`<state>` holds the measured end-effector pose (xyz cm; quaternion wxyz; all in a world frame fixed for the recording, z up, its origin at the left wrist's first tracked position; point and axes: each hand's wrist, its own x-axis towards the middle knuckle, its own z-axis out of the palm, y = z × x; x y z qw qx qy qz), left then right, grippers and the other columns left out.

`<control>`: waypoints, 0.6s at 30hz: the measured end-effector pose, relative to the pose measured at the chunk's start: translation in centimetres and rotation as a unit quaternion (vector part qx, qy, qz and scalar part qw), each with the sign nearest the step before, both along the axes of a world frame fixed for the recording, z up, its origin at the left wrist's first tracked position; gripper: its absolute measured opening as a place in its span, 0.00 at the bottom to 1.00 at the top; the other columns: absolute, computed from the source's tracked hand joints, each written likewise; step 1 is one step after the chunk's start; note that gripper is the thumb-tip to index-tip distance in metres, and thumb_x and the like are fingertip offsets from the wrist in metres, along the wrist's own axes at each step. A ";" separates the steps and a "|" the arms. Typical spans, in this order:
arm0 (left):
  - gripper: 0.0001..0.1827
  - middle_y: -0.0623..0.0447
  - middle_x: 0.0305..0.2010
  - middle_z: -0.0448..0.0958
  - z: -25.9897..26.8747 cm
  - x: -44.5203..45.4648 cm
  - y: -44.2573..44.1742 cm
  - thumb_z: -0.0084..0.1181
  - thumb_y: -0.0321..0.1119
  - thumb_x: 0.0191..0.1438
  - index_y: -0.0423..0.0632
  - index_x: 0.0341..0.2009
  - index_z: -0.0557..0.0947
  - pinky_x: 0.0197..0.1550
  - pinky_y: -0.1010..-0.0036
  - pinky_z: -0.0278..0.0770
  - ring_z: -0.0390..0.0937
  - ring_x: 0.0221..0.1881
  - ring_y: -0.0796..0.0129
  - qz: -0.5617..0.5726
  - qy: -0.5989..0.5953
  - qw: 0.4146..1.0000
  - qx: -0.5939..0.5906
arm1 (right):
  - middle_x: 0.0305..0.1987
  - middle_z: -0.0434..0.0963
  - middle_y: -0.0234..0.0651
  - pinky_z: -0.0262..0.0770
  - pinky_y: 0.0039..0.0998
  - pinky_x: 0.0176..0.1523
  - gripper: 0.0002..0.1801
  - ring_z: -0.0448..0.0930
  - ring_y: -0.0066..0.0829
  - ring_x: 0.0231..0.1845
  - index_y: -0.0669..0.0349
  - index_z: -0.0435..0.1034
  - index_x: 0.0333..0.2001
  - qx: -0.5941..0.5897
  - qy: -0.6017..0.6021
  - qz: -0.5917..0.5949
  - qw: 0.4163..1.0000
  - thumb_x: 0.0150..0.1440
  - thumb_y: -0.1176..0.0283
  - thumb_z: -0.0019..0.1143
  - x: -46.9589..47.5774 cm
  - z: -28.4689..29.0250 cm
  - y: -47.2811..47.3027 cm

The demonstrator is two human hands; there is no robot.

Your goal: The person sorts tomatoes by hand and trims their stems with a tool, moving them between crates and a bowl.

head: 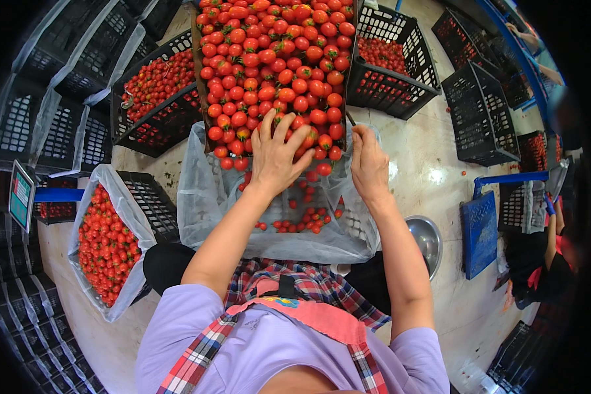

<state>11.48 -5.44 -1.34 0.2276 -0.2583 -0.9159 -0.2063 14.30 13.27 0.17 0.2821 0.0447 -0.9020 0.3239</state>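
A tray of cherry tomatoes [276, 64], some with green calyxes, slopes down in front of me. My left hand [279, 155] rests palm down on its lower end, fingers spread over the fruit. Tomatoes hang over the lip there, above a crate lined with translucent plastic [202, 197]. Inside that crate, loose tomatoes [308, 221] lie on the liner's bottom. At the tray's lower right corner, my right hand [369, 165] is closed, its fingertips at a thin dark piece [350, 118] beside the tray edge. What its palm holds is hidden.
Black crates of tomatoes flank the tray, left [160, 88] and right [384, 56]. A lined crate full of tomatoes [108, 246] stands at my left, by a scale display [22, 194]. On the right are a steel bowl [426, 239], a blue platform scale [480, 234] and another person [541, 256].
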 end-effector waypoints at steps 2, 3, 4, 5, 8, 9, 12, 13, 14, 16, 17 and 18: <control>0.24 0.49 0.57 0.63 0.7 1.5 -1.1 0.63 0.48 0.40 0.58 0.44 0.78 0.57 0.54 0.56 0.57 0.60 0.52 -0.039 0.005 0.999 0.005 | 0.31 0.75 0.45 0.73 0.41 0.31 0.06 0.76 0.49 0.29 0.60 0.64 0.40 0.012 0.006 -0.002 1.000 0.58 0.74 0.45 -0.4 0.3 0.0; 0.22 0.49 0.57 0.63 1.2 1.2 -1.4 0.63 0.46 0.40 0.58 0.43 0.79 0.56 0.56 0.59 0.58 0.58 0.52 -0.045 0.037 0.998 0.032 | 0.32 0.75 0.45 0.72 0.40 0.32 0.06 0.76 0.49 0.31 0.60 0.65 0.40 0.016 0.001 -0.006 1.000 0.58 0.74 0.45 -0.6 0.6 0.0; 0.21 0.49 0.57 0.63 1.6 0.6 -1.7 0.63 0.44 0.40 0.57 0.42 0.79 0.55 0.58 0.61 0.60 0.57 0.53 -0.052 0.068 0.995 0.058 | 0.33 0.75 0.45 0.72 0.40 0.32 0.06 0.76 0.48 0.32 0.60 0.65 0.41 0.019 -0.005 -0.010 1.000 0.59 0.74 0.44 -0.8 0.8 0.0; 0.20 0.49 0.56 0.64 1.9 -0.3 -2.0 0.63 0.42 0.40 0.57 0.41 0.79 0.54 0.60 0.64 0.62 0.56 0.53 -0.059 0.099 0.990 0.085 | 0.34 0.75 0.45 0.71 0.39 0.33 0.06 0.76 0.48 0.33 0.60 0.65 0.41 0.023 -0.012 -0.015 1.000 0.59 0.73 0.44 -1.0 0.8 0.0; 0.26 0.45 0.59 0.61 3.5 -5.3 -2.8 0.62 0.45 0.42 0.58 0.49 0.77 0.54 0.59 0.62 0.60 0.58 0.51 0.094 0.158 0.982 0.035 | 0.34 0.76 0.43 0.72 0.39 0.33 0.06 0.76 0.47 0.33 0.59 0.65 0.41 0.067 -0.021 -0.040 0.997 0.58 0.73 0.45 -1.2 0.7 0.0; 0.28 0.43 0.59 0.61 4.2 -6.3 -2.8 0.61 0.49 0.42 0.58 0.50 0.75 0.55 0.57 0.60 0.58 0.59 0.50 0.159 0.153 0.975 0.000 | 0.32 0.75 0.42 0.72 0.39 0.31 0.07 0.76 0.46 0.30 0.58 0.65 0.41 0.077 0.000 -0.043 0.996 0.58 0.73 0.45 -1.4 0.5 -0.1; 0.31 0.42 0.60 0.60 2.3 -6.8 -2.3 0.58 0.56 0.43 0.59 0.52 0.73 0.55 0.52 0.56 0.55 0.60 0.48 0.172 0.060 0.983 -0.009 | 0.27 0.74 0.40 0.71 0.39 0.28 0.08 0.76 0.44 0.25 0.57 0.66 0.41 0.107 0.038 -0.052 0.992 0.56 0.72 0.46 -1.8 0.3 -0.3; 0.32 0.44 0.60 0.59 1.9 -5.9 -1.8 0.57 0.59 0.43 0.59 0.51 0.74 0.55 0.52 0.54 0.54 0.61 0.48 0.170 0.033 0.985 0.003 | 0.26 0.73 0.40 0.71 0.39 0.28 0.08 0.76 0.43 0.25 0.57 0.66 0.41 0.112 0.032 -0.060 0.991 0.56 0.72 0.46 -1.7 0.1 -0.2; 0.31 0.44 0.60 0.59 1.7 -4.9 -1.5 0.57 0.57 0.43 0.58 0.51 0.74 0.55 0.51 0.55 0.54 0.60 0.47 0.132 0.008 0.991 -0.032 | 0.26 0.73 0.39 0.71 0.39 0.28 0.08 0.76 0.43 0.25 0.57 0.66 0.41 0.117 0.026 -0.067 0.990 0.56 0.72 0.46 -1.6 0.0 -0.1; 0.29 0.45 0.59 0.59 1.3 -2.6 -1.2 0.59 0.54 0.43 0.57 0.49 0.75 0.55 0.51 0.57 0.54 0.60 0.46 0.078 -0.025 0.996 -0.042 | 0.25 0.73 0.39 0.71 0.38 0.28 0.08 0.76 0.43 0.25 0.57 0.66 0.41 0.111 0.029 -0.068 0.991 0.56 0.72 0.46 -1.6 -0.2 -0.1; 0.28 0.46 0.59 0.60 1.0 -1.6 -1.0 0.60 0.52 0.42 0.57 0.48 0.76 0.55 0.50 0.57 0.54 0.60 0.45 0.060 -0.033 0.998 -0.013 | 0.25 0.73 0.39 0.71 0.38 0.28 0.08 0.76 0.43 0.25 0.57 0.66 0.41 0.109 0.030 -0.068 0.991 0.56 0.72 0.47 -1.6 -0.2 -0.1; 0.26 0.46 0.58 0.60 1.6 -0.7 -0.4 0.62 0.49 0.41 0.56 0.46 0.77 0.56 0.51 0.60 0.54 0.59 0.44 0.053 -0.048 0.997 0.021 | 0.26 0.73 0.40 0.71 0.39 0.28 0.08 0.76 0.43 0.24 0.57 0.66 0.40 0.106 0.029 -0.064 0.992 0.56 0.72 0.46 -1.6 0.1 0.0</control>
